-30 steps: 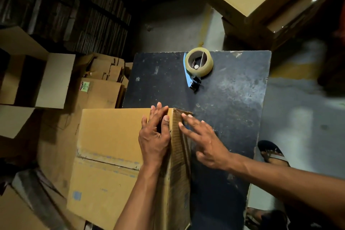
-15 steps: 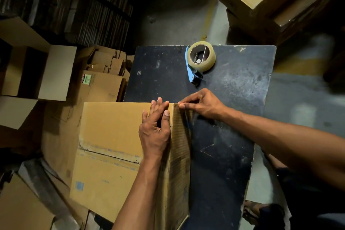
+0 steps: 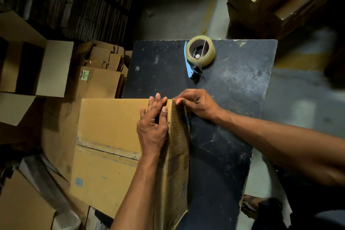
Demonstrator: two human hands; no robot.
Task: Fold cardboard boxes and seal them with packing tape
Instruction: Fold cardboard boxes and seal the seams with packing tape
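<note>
The cardboard box (image 3: 112,136) runs off the bottom edge, and the left hand (image 3: 152,129) covers part of its top (the right forearm (image 3: 298,151) blurs toward the frame edge).

the box (image 3: 112,136) in the lower middle of the frame is matt brown corrugated cardboard, its fluted edge showing on the right side, with a torn, scuffed strip across its face. the table (image 3: 233,108) is dark, worn and scratched, with dull grey patches. the tape roll (image 3: 200,50) at upper centre is glossy clear plastic on a blue plastic dispenser (image 3: 188,65).
</note>
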